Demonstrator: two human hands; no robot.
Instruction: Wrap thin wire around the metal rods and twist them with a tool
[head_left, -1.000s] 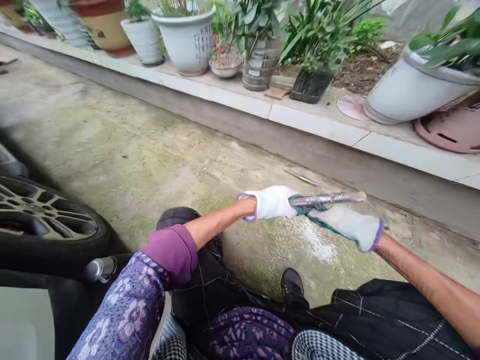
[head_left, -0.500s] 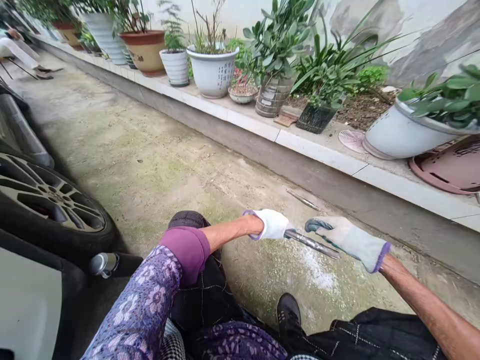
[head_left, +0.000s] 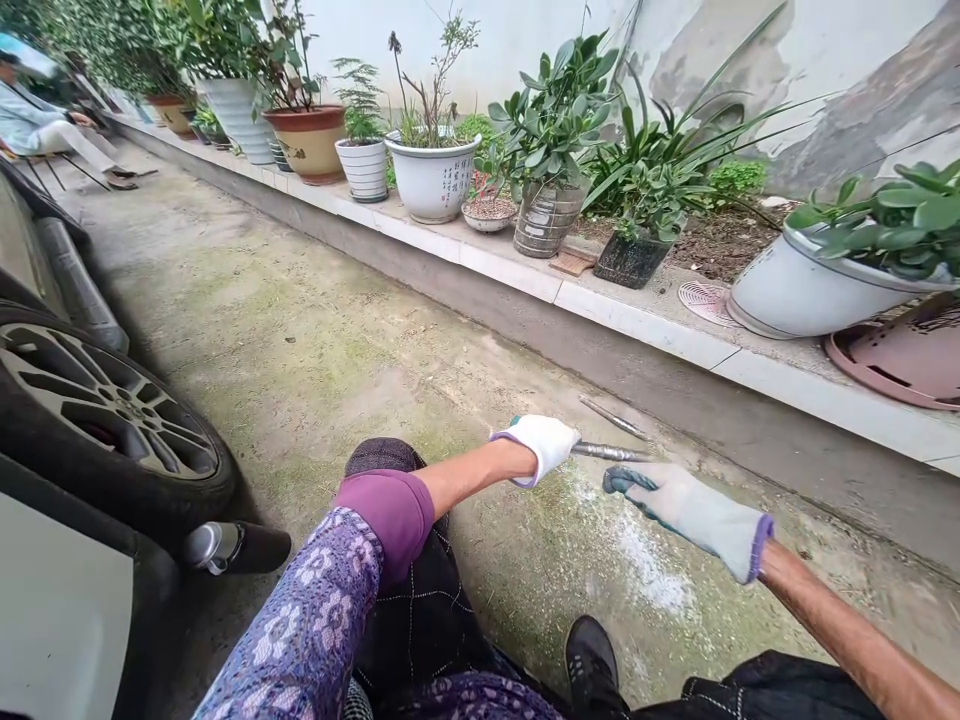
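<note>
My left hand (head_left: pixel 541 447), in a white glove with a purple cuff, is closed around a worn, silvery metal rod (head_left: pixel 606 452). The rod sticks out to the right of the fist, low over the ground. Just beyond its free end and nearer to me is my right hand (head_left: pixel 694 510), in a pale glove with dark green fingers. Those fingers are curled together, and whatever may be inside them is hidden. A second thin metal rod (head_left: pixel 615 418) lies on the ground near the kerb. White powder and chips (head_left: pixel 649 570) are scattered below the hands.
A tiled kerb (head_left: pixel 517 275) with several potted plants runs along the wall. At the left stand a car wheel (head_left: pixel 124 400) and, beside it, a dark flask (head_left: pixel 236 548) with a silvery lid. A seated person (head_left: pixel 56 130) is far back on the left.
The rod in my left hand has swung from slanting down to nearly level, its free end moving up and away from me. My right hand is slightly lower, and the view has tilted up.
</note>
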